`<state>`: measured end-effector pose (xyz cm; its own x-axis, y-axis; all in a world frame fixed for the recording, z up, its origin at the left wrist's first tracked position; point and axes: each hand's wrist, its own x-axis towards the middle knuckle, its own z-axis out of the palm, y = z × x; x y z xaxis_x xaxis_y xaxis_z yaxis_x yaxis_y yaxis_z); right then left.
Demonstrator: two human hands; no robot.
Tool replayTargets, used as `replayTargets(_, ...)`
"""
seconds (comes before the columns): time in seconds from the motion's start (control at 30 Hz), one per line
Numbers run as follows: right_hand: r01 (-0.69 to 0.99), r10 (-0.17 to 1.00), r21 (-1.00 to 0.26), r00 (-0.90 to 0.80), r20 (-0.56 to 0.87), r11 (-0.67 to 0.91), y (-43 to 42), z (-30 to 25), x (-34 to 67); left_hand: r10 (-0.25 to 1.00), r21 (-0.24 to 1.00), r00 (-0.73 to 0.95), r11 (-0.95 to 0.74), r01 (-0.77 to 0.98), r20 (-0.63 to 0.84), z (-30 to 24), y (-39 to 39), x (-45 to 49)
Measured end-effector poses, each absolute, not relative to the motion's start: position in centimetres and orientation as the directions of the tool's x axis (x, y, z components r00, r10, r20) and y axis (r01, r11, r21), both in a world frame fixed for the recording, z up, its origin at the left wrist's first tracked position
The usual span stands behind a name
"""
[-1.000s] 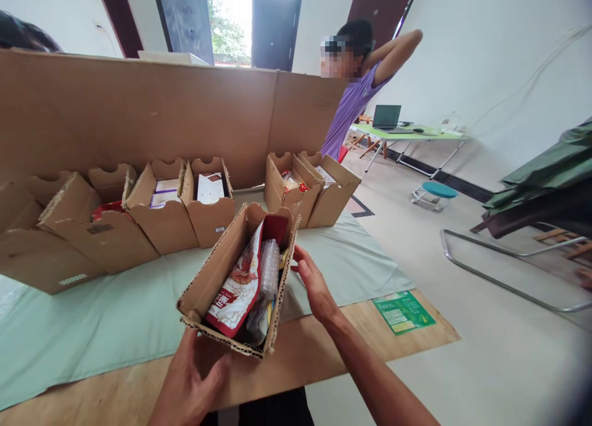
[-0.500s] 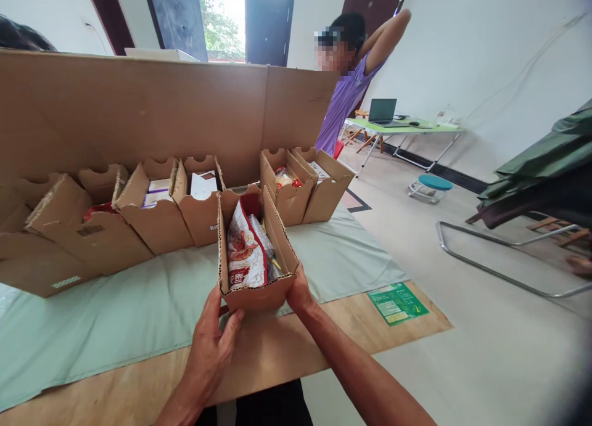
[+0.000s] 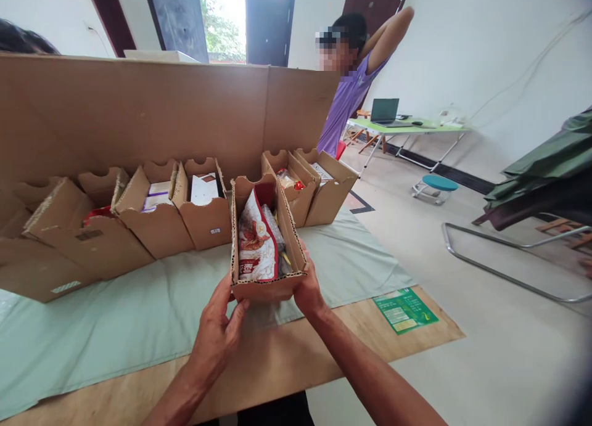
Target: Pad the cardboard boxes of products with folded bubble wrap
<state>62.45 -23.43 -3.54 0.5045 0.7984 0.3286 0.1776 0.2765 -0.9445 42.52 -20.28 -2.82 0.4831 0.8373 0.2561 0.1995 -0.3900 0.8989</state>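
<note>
Between my two hands is a narrow open-topped cardboard bin (image 3: 268, 290), its front lower corners gripped from either side. My left hand (image 3: 219, 324) has its thumb at the front left corner. My right hand (image 3: 309, 287) wraps the right side, its fingers partly hidden behind the wall. Inside the bin lie a red and white snack bag (image 3: 256, 247) and a clear bubble-wrapped item (image 3: 274, 229). The bin's far end is at the gap in a row of similar bins, between a bin with a white box (image 3: 203, 188) and a bin with a red-marked packet (image 3: 290, 180).
Several more cardboard bins (image 3: 161, 229) line the left, before a tall cardboard panel (image 3: 161, 111). A pale green cloth (image 3: 139, 309) covers much of the wooden table (image 3: 370, 346), with a green leaflet (image 3: 407, 310) at its right. A person in purple (image 3: 345, 105) stands behind.
The held bin has moved slightly forward and to the right, closer to the gap in the row. Both hands have travelled with it, still gripping.
</note>
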Motion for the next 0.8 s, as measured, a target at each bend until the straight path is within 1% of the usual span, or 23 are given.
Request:
replayTargets(0.13, 0.098, 0.759, -0.921, 0.537, 0.368, 0.377, -21.4, -3.1, 62.9, 0.835, 0.92, 0.5, -0.355, 0.169, 0.23, -3.2, -18.4, 43.0)
replayTargets(0.2, 0.065, 0.777, -0.917, 0.51, 0.37, 0.394, -20.6, -2.6, 63.1, 0.84, 0.93, 0.497, -0.332, 0.156, 0.217, -3.5, -17.4, 43.4)
replayTargets(0.3, 0.003, 0.824, -0.925, 0.453, 0.341, 0.381, -19.9, -1.6, 63.8, 0.855, 0.931, 0.473, -0.325, 0.166, 0.214, -3.6, -15.8, 44.2)
replayTargets(0.43, 0.007, 0.843, -0.92, 0.397, 0.362, 0.392, -20.7, -1.0, 65.1, 0.866, 0.908, 0.444, -0.356, 0.22, 0.232, -3.3, -13.9, 45.3)
replayTargets(0.5, 0.072, 0.869, -0.932, 0.343, 0.357, 0.355, -21.7, -1.5, 65.5, 0.865, 0.894, 0.429, -0.384, 0.23, 0.261, -3.5, -13.4, 45.6)
replayTargets(0.57, 0.193, 0.896, -0.946, 0.317, 0.311, 0.261, -22.5, -2.4, 65.7, 0.858, 0.879, 0.418, -0.418, 0.232, 0.298, -4.1, -13.2, 45.8)
replayTargets(0.67, 0.352, 0.893, -0.927, 0.367, 0.261, 0.127, -22.5, -3.9, 65.5, 0.843, 0.874, 0.431, -0.44, 0.207, 0.323, -5.9, -13.2, 45.8)
replayTargets(0.8, 0.477, 0.836, -0.878, 0.463, 0.295, 0.046, -20.6, -4.7, 65.5, 0.824, 0.909, 0.493, -0.392, 0.138, 0.28, -8.3, -12.6, 45.9)
